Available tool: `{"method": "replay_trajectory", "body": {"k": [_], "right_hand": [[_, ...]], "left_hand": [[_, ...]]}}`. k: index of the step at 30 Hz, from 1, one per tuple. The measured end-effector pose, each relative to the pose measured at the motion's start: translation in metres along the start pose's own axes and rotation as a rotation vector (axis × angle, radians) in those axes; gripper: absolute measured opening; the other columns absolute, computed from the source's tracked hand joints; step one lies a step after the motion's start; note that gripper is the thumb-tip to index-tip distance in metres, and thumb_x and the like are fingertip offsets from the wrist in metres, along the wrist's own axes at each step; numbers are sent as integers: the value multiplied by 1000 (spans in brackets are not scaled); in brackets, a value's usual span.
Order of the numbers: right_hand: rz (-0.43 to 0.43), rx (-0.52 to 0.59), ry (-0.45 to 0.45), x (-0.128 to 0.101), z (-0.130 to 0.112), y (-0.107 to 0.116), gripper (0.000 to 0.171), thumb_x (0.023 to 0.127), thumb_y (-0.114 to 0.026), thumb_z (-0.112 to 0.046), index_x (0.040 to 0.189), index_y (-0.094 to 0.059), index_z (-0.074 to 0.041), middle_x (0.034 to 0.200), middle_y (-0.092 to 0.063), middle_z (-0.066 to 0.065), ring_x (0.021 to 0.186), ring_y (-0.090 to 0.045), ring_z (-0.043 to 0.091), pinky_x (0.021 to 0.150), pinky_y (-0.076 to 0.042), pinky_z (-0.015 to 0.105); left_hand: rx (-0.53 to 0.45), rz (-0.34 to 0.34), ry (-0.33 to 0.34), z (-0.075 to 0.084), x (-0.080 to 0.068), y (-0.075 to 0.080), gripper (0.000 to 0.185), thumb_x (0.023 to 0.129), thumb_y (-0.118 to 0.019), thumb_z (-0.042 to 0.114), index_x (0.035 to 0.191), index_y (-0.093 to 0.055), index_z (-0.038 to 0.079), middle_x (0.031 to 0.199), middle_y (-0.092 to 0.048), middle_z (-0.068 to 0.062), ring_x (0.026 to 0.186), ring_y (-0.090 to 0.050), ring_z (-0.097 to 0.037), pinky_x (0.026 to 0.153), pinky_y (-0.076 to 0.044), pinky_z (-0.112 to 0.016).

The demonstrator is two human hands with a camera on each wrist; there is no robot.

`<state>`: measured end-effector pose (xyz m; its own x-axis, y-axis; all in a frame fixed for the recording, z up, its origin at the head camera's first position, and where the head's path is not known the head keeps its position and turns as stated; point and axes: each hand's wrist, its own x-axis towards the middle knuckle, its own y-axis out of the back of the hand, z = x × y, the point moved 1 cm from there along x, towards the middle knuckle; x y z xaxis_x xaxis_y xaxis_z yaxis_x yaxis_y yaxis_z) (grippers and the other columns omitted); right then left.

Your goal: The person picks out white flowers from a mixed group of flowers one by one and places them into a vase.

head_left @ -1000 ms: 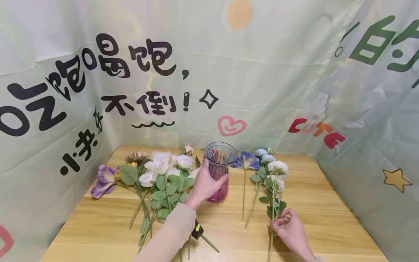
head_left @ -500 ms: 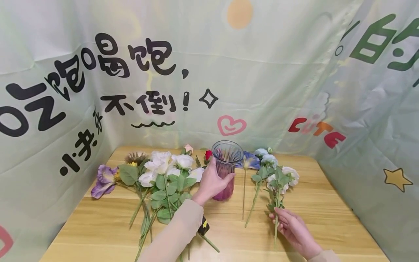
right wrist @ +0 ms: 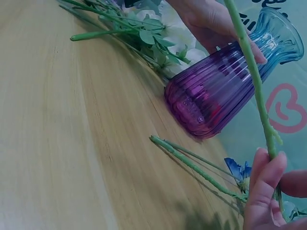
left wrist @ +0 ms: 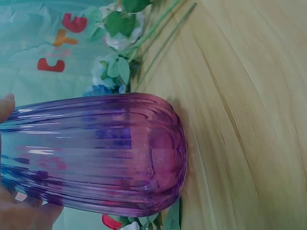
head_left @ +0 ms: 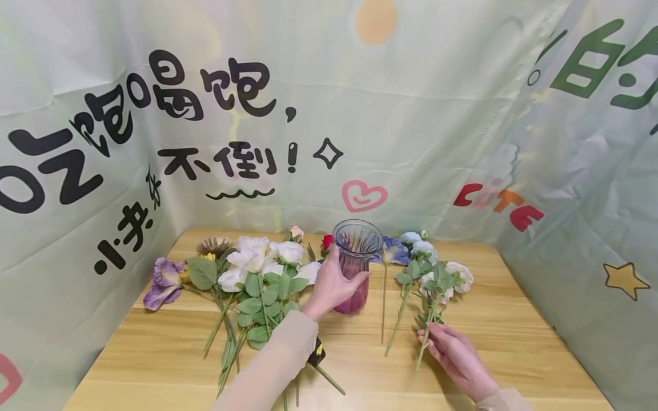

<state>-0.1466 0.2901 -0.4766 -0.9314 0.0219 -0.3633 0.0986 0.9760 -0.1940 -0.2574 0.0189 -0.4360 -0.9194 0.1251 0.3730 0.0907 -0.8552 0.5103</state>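
While the left hand point(head_left: 331, 282) wraps its fingers and thumb round the narrow middle of the purple glass vase point(head_left: 354, 268), the vase stands upright near the centre of the wooden table point(head_left: 493, 342), a little further right than it stood a second ago. From the left wrist view its ribbed base point(left wrist: 163, 153) looks to sit flat on the wood. The right hand point(head_left: 452, 351) pinches the green stem of a white flower spray point(head_left: 442, 277), and that spray has changed most: a second ago it lay along the table, and now its blooms are raised and swung toward the vase, with the stem's lower end slanting down past the fingers point(right wrist: 264, 182). Judging from this, the spray is on its way to the vase's mouth while the other hand steadies the glass. Between vase and spray lie a blue flower point(head_left: 393, 251) and another pale spray point(head_left: 418, 245), their stems flat on the wood. Left of the vase sits a heap of white flowers point(head_left: 257, 262) with leaves, a small red bud point(head_left: 327, 242) and a purple bloom point(head_left: 164, 279), all before a printed cloth backdrop point(head_left: 411, 114).
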Motion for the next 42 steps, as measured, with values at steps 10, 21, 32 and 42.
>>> {"method": "replay_trajectory", "body": {"k": [10,21,32,42], "right_hand": [[13,-13,22,-2,-6,-7,9,105,-50,-12,108,-58,-9,94,-72,-4,88,-68,2,76,-54,10],[-118,14,210,-4,-26,-21,10,104,-51,-9,100,-58,-15,94,-72,-3,87,-70,7,76,-56,14],[-91,-20,346,6,-64,-44,10,101,-59,-9,108,-52,-10,91,-75,-3,87,-73,8,79,-59,18],[-114,-149,616,13,-117,-74,14,101,-60,-9,108,-49,-4,92,-76,-4,86,-76,9,82,-61,22]], "left_hand": [[11,4,-34,-4,2,0,88,83,-79,43,148,-34,3,135,-61,-22,126,-60,-41,104,-51,-53],[3,0,-35,-3,0,1,89,83,-79,42,150,-34,6,138,-60,-20,129,-59,-39,106,-50,-52],[10,13,-54,-5,0,0,87,83,-80,42,149,-35,7,136,-61,-19,127,-60,-38,105,-51,-52],[2,13,-30,-4,-1,-1,84,82,-80,43,145,-39,6,132,-63,-19,125,-61,-39,103,-52,-52]]}}
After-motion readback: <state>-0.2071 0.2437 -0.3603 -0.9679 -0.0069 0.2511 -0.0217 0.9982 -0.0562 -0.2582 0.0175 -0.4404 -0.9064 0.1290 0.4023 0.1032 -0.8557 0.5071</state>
